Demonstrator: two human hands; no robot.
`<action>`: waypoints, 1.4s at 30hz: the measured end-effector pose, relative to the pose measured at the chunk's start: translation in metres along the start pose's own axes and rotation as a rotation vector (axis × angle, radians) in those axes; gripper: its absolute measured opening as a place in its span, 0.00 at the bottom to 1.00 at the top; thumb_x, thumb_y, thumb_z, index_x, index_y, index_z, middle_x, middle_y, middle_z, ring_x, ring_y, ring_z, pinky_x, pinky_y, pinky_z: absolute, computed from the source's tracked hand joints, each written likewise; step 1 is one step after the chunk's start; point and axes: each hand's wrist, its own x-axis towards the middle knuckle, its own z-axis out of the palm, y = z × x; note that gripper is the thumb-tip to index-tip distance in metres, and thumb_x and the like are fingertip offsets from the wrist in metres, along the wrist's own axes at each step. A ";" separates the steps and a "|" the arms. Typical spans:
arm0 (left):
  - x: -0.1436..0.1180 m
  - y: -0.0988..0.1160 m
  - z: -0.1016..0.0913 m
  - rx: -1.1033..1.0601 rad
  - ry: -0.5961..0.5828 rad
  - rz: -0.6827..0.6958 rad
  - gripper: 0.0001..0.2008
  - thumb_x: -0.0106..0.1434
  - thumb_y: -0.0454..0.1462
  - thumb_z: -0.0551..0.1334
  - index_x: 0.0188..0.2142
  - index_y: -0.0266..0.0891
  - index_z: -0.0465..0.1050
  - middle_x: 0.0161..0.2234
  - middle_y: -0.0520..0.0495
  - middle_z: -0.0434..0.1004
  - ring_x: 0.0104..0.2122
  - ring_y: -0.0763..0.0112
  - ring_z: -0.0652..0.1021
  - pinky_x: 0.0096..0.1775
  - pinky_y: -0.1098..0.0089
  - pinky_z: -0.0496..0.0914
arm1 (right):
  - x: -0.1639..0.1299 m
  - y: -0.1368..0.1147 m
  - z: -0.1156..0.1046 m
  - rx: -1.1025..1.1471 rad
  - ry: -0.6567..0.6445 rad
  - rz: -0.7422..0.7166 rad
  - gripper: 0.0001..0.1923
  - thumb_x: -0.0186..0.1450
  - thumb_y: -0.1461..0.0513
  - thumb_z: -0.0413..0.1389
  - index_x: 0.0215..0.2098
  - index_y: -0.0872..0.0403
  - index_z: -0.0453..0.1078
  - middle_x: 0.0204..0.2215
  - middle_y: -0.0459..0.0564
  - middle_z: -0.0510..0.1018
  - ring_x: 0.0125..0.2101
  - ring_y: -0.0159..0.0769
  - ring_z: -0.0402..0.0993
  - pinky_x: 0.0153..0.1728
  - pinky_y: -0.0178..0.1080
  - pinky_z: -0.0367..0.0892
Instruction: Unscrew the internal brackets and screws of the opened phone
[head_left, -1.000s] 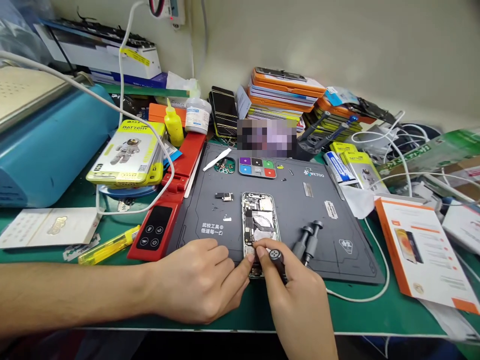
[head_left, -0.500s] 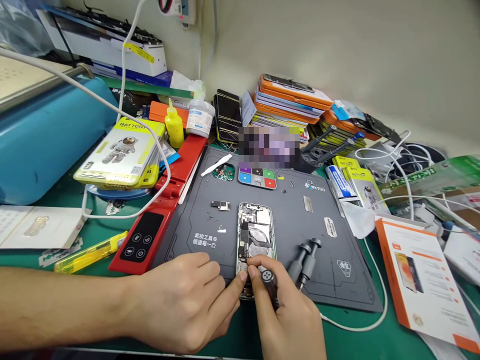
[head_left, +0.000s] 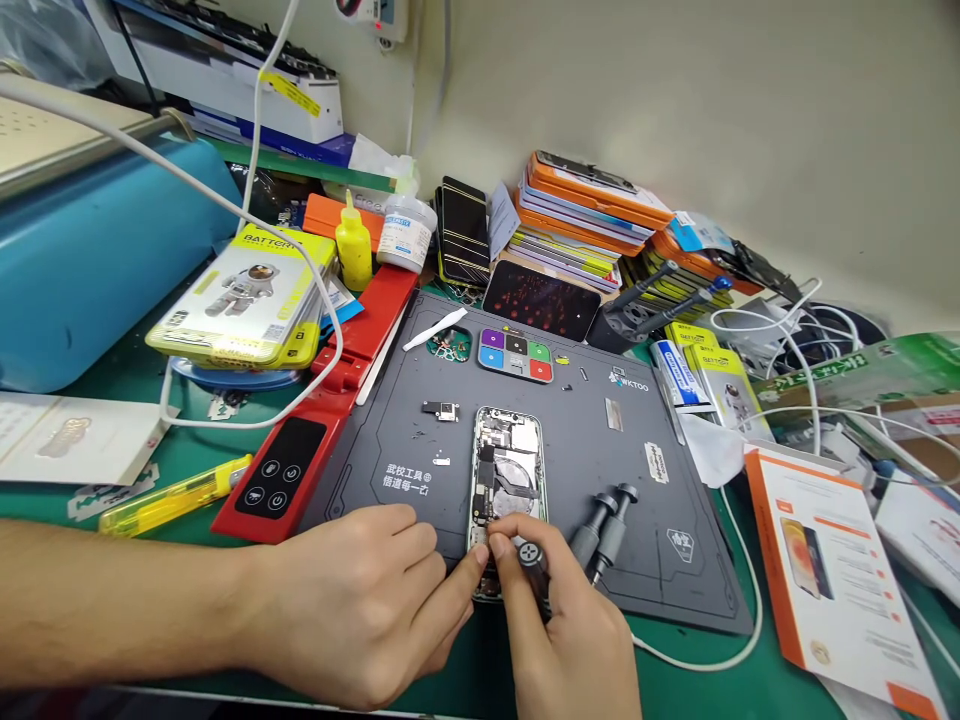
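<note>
Against a plain beige wall (head_left: pixel 675 100), a cluttered green bench (head_left: pixel 690 695) carries a dark grey mat (head_left: pixel 574 420), where an opened phone (head_left: pixel 510 460) lies flat near the front edge, its innards bared inside a thin, round-cornered frame. On the phone's lower left rests the index fingertip of the left hand (head_left: pixel 375 600), its other fingers curled; whether it pinches anything cannot be told. The right hand (head_left: pixel 570 620) grips a dark, cylindrical driver (head_left: pixel 531 558), thumb and forefinger meeting over the phone and covering part of its lower end. Two grey drivers (head_left: pixel 616 528) lie just to the right. Farther back sit a tray (head_left: pixel 516 356) of coloured squares, a slim white tool (head_left: pixel 435 329) and a second phone (head_left: pixel 544 300), its dark glass speckled red. At left, a white cable (head_left: pixel 335 320) loops across glossy battery boxes (head_left: pixel 240 285), near a red device (head_left: pixel 274 470) with a black panel, a translucent yellow cutter (head_left: pixel 172 497), a squeeze bottle (head_left: pixel 353 250) and a plastic jar (head_left: pixel 407 235). An orange-and-white carton (head_left: pixel 844 570) flanks the mat at right; orange cases (head_left: pixel 592 205) pile up behind.
</note>
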 end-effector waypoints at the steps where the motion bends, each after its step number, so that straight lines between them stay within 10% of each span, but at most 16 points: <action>1: 0.000 0.000 0.000 -0.004 -0.005 0.000 0.17 0.68 0.35 0.67 0.51 0.23 0.83 0.25 0.47 0.77 0.21 0.67 0.72 0.21 0.63 0.64 | 0.000 -0.001 0.000 0.019 -0.003 0.011 0.17 0.78 0.48 0.51 0.43 0.46 0.79 0.28 0.44 0.85 0.21 0.36 0.78 0.24 0.34 0.68; 21: -0.001 -0.001 -0.001 0.011 -0.001 0.039 0.17 0.69 0.34 0.67 0.51 0.19 0.81 0.24 0.49 0.75 0.21 0.67 0.72 0.20 0.64 0.65 | 0.000 0.002 -0.004 -0.007 0.016 0.026 0.20 0.76 0.46 0.53 0.44 0.47 0.81 0.14 0.39 0.71 0.11 0.33 0.61 0.14 0.35 0.58; 33: -0.001 0.000 -0.004 0.089 0.128 0.123 0.15 0.68 0.37 0.68 0.46 0.24 0.86 0.22 0.49 0.74 0.18 0.72 0.68 0.18 0.66 0.59 | -0.002 0.005 -0.006 -0.099 0.057 -0.125 0.15 0.77 0.49 0.55 0.48 0.43 0.82 0.37 0.43 0.90 0.30 0.38 0.88 0.29 0.32 0.77; 42: -0.002 0.002 -0.002 -0.009 0.195 0.256 0.14 0.69 0.40 0.68 0.41 0.29 0.88 0.20 0.54 0.63 0.17 0.77 0.65 0.16 0.69 0.58 | -0.017 -0.002 0.002 -0.165 0.149 -0.036 0.21 0.76 0.42 0.53 0.48 0.41 0.84 0.32 0.42 0.89 0.26 0.38 0.85 0.33 0.35 0.77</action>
